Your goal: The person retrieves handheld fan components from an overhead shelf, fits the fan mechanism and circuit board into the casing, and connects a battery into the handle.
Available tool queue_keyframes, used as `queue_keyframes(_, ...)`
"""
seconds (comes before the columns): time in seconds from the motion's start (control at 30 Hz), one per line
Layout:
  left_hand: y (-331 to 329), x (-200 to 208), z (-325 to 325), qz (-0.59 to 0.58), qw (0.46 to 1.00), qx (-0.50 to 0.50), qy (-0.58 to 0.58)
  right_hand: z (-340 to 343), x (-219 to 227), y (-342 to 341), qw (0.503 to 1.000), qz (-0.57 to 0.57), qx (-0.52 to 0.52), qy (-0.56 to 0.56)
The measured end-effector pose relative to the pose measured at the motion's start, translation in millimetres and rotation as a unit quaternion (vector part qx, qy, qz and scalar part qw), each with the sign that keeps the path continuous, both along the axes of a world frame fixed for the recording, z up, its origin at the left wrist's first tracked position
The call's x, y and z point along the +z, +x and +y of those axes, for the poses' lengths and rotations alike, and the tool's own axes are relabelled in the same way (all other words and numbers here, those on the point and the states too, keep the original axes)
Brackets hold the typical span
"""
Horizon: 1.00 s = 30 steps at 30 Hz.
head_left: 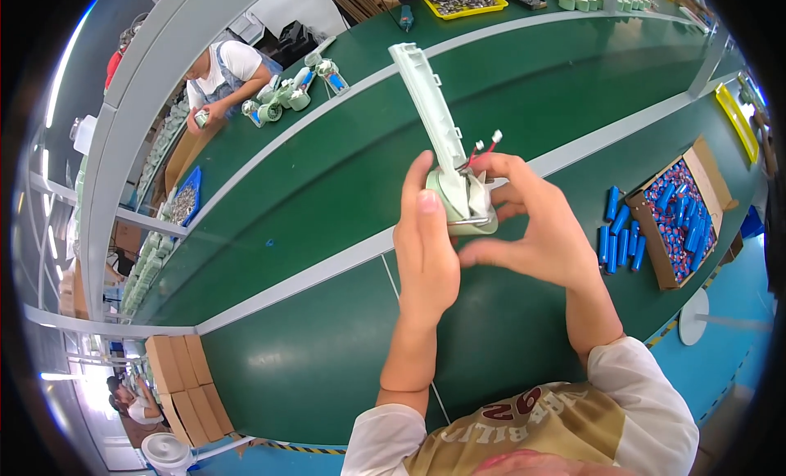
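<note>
Upright between both hands, above the green bench, is a pale green plastic fan housing (pixel 436 112) with a long open handle pointing up and away. White blades (pixel 479 196) show in its round end, and a thin metal bar crosses the near side. Red and dark wires with small white connectors (pixel 496 137) stick out at the handle's base. My left hand (pixel 426 247) is closed on the left side of the round part, thumb across its edge. Curled around the right side is my right hand (pixel 540 226), its fingertips at the blades and wires, partly hidden.
At right, a cardboard box (pixel 651 234) holds many blue cylindrical batteries, with several loose batteries (pixel 622 243) beside it. A grey rail (pixel 327 275) divides the green bench (pixel 303 353). Co-workers (pixel 233 75) sit across, near more green housings (pixel 286 91). Brown cartons (pixel 188 386) stand lower left.
</note>
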<state>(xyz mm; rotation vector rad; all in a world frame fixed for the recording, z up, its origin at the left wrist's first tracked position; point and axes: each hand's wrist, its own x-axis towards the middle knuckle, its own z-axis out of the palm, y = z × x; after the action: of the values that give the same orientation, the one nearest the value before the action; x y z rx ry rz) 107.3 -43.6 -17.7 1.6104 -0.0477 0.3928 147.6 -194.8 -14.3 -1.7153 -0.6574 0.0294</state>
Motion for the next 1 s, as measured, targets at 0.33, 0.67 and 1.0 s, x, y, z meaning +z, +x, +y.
queue_keyframes(0.33, -20.3, 9.2, -4.8, -0.076, 0.997, -0.028, -0.012, -21.4, -4.5, 18.2, 0.923, 0.230, 0.159, 0.266)
queue_keyframes(0.67, -20.4, 7.2, -9.0, -0.134, 0.990, 0.018, 0.042, -22.7, -9.8, 22.3, 0.896, 0.270, 0.180, 0.305)
queue_keyframes(1.0, -22.7, 6.4, -7.9, -0.151, 0.985, -0.007, 0.081, -25.3, -25.6, 32.4, 0.883, 0.274, 0.208, 0.319)
